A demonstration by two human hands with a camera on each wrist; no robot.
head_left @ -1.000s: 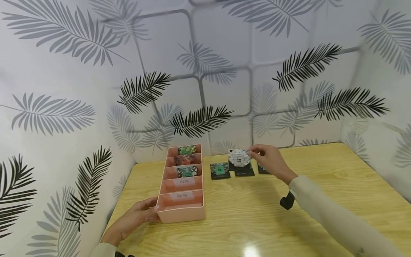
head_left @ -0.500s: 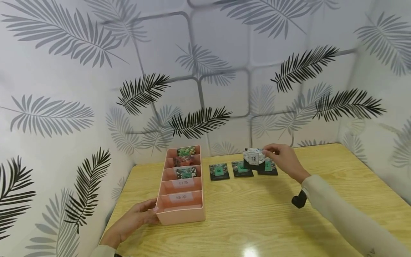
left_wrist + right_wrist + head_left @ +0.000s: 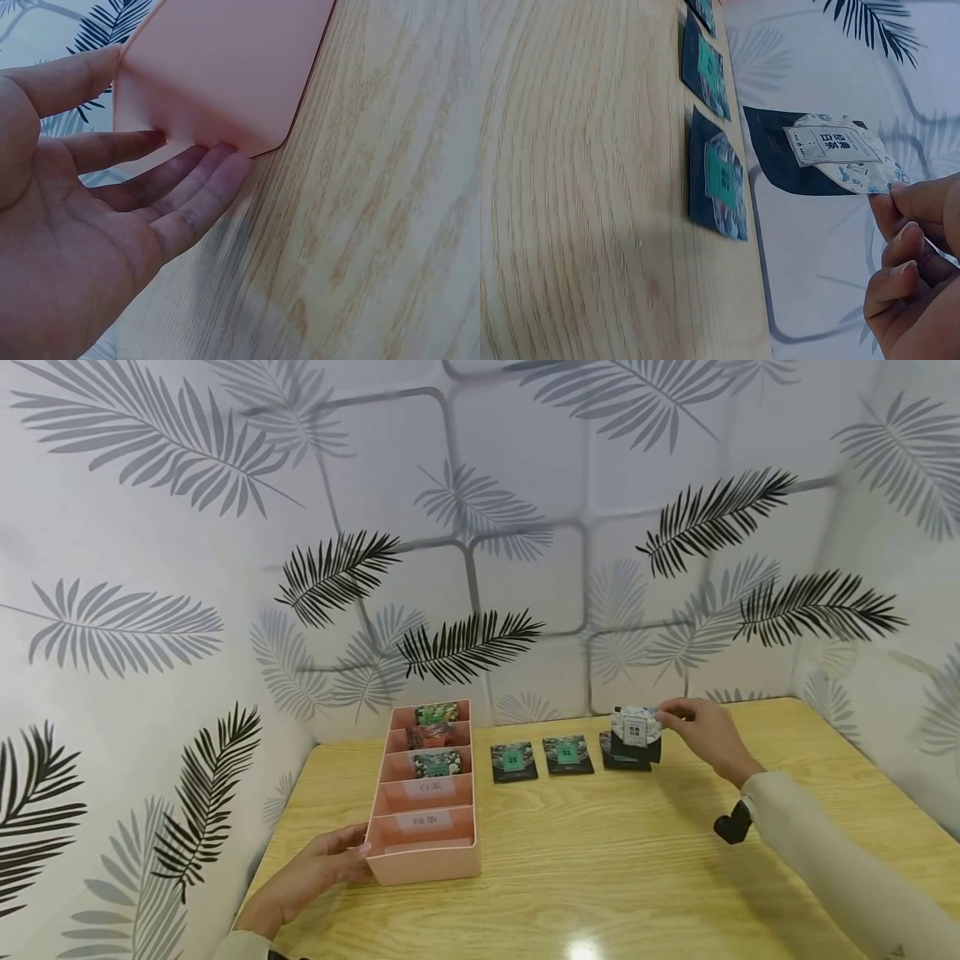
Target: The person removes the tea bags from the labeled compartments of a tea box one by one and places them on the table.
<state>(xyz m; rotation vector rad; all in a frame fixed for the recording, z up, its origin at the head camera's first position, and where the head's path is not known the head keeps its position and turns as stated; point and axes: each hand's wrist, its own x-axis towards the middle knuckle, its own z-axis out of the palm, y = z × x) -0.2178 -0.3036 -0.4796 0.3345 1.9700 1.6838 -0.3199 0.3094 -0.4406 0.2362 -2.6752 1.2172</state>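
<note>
My right hand [image 3: 705,731] pinches a tea sachet [image 3: 832,154] by one corner, its body black and white with a pale label. The held sachet overlaps a sachet with a green label [image 3: 718,176] lying below it on the table. Two more green-labelled sachets, one in the middle [image 3: 567,754] and one at left [image 3: 513,762], lie in the same row. My left hand [image 3: 318,864] holds the near left corner of a pink compartment box [image 3: 427,867], thumb at the rim and fingertips against the outer wall [image 3: 214,97].
Inside the box, a green packet [image 3: 437,713], a red packet [image 3: 429,735] and a dark floral packet [image 3: 437,763] sit in the far compartments. The two nearest show label strips on their dividers. A leaf-patterned wall [image 3: 525,585] stands behind the wooden table [image 3: 570,860].
My right hand has carried the pinched sachet rightward along the row, from over the middle sachet to over the right one. My left hand stays at the box.
</note>
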